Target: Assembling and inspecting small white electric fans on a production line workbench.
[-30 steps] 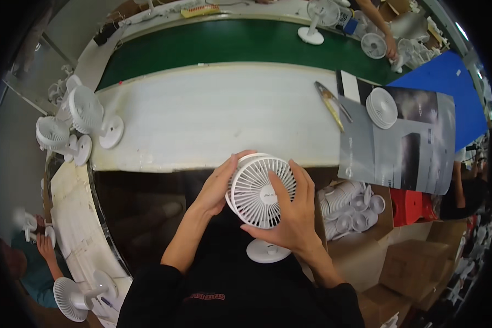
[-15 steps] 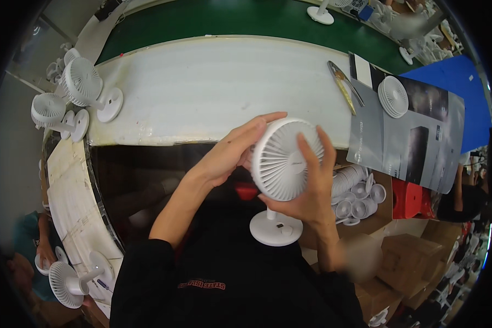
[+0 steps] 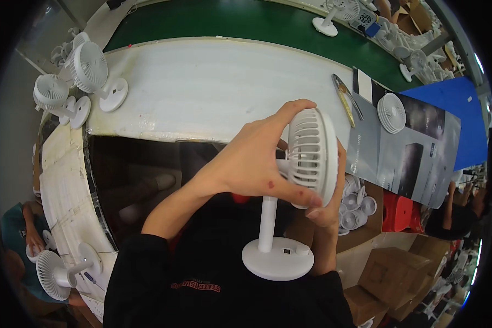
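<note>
In front of my chest I hold a white desk fan (image 3: 325,164) by its head, which is turned sideways with its front facing right. My left hand (image 3: 249,158) wraps round the rear cage, thumb below and fingers over the top. Against the front side is my right hand (image 3: 329,212), its fingers partly hidden behind the fan's head. The fan's stem runs down to a round base (image 3: 268,267) that hangs free in front of my dark shirt, with a small dark switch and a knob on it.
A white worktable (image 3: 197,82) lies ahead, with assembled fans (image 3: 90,68) at its left. Pliers (image 3: 347,101) and stacked round grilles (image 3: 391,113) are at right, the grilles on a grey printed sheet (image 3: 410,147). Cartons (image 3: 391,276) stand lower right; a co-worker (image 3: 30,232) is at left.
The fan's head has turned from facing up toward me to facing right. My left hand has moved round its back, and the base now appears lower and larger.
</note>
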Action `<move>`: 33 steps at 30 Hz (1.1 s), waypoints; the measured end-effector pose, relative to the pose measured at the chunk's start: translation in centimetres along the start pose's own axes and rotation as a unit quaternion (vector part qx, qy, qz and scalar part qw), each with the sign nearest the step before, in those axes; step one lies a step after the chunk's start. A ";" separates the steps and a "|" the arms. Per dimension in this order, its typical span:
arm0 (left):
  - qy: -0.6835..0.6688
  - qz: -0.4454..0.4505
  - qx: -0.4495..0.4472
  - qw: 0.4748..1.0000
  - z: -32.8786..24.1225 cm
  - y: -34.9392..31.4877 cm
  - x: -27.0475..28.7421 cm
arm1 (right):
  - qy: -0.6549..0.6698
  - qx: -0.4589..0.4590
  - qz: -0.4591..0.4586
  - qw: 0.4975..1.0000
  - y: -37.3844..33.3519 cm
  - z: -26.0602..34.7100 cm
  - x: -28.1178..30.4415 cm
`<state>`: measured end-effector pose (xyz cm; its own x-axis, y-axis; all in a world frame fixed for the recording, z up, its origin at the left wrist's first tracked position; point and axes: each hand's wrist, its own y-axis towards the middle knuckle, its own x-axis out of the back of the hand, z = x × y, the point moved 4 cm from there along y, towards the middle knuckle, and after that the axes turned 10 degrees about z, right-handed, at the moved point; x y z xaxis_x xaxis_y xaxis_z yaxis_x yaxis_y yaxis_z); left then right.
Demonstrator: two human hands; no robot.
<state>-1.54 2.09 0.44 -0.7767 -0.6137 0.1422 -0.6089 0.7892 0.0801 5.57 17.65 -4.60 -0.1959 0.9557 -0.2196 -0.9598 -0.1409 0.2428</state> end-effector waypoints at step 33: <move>0.024 -0.037 -0.024 0.999 -0.3 0.8 -1.2 | 0.042 -0.025 0.035 0.998 -0.8 -0.7 1.5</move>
<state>-1.03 3.49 0.66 -0.7206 -0.6693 0.1810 -0.6551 0.7428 0.1381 5.90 19.06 -5.79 -0.2761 0.9185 -0.2831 -0.9519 -0.2205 0.2128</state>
